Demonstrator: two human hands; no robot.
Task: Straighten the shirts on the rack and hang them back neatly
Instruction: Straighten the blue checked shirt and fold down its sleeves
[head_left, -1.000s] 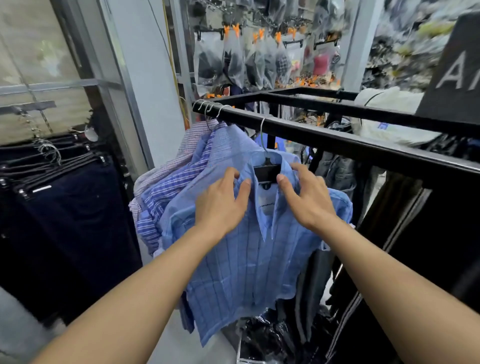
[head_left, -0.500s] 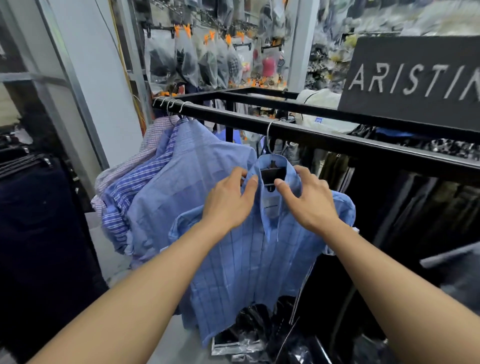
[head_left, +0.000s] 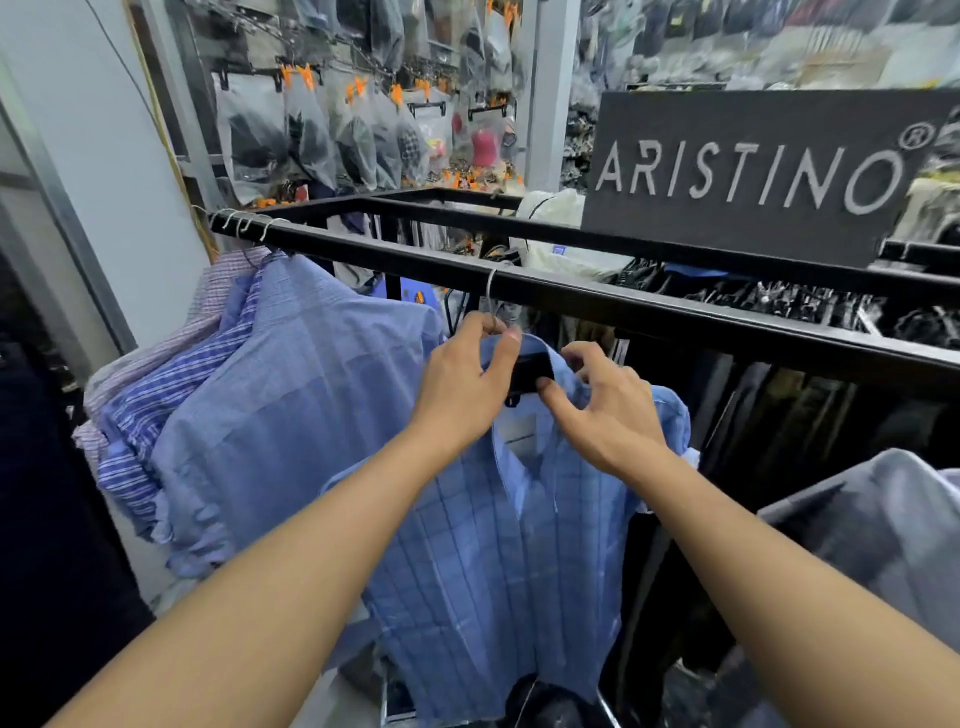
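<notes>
A blue checked shirt (head_left: 498, 561) hangs on a black hanger (head_left: 530, 371) whose metal hook (head_left: 491, 293) sits over the black rack rail (head_left: 597, 301). My left hand (head_left: 462, 384) grips the left side of the collar at the hanger's neck, thumb over the top. My right hand (head_left: 602, 410) pinches the right side of the collar with thumb and curled fingers. Three more shirts hang bunched at the rail's left end: a plain blue one (head_left: 291, 415), a blue striped one (head_left: 156, 415) and a pale striped one (head_left: 208, 312).
A dark ARISTINO sign (head_left: 748, 171) stands on the rack's far rail. Dark garments (head_left: 810, 415) hang under the rail at right, a grey shirt (head_left: 883, 545) at lower right. Dark trousers (head_left: 47, 545) fill the left edge. Bagged goods (head_left: 332, 135) hang on the back wall.
My view has turned right and closer to the rack. My left hand has slid up to the hanger's neck, and my right fingers have curled tighter on the collar.
</notes>
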